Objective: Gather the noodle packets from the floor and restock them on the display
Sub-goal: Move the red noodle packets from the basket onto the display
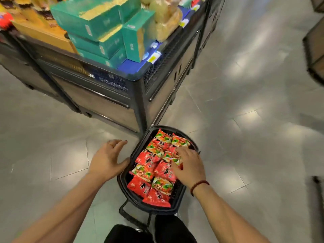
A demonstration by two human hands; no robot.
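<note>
A black shopping basket (135, 151) stands on the floor by the corner of a display stand (112, 106). Several red noodle packets (149, 174) fill it. My right hand (187, 165) lies on top of the packets on the basket's right side, fingers spread and bent over one packet; whether it grips that packet I cannot tell. My left hand (107, 158) hovers open just left of the basket, its thumb close to the rim.
The display stand carries stacked teal boxes (98, 30), orange boxes (43, 34) and bagged goods (166, 20). Grey tiled floor (245, 120) spreads to the right. Dark fixtures (315, 50) stand at the right edge. My dark-clothed knees (150, 232) are below the basket.
</note>
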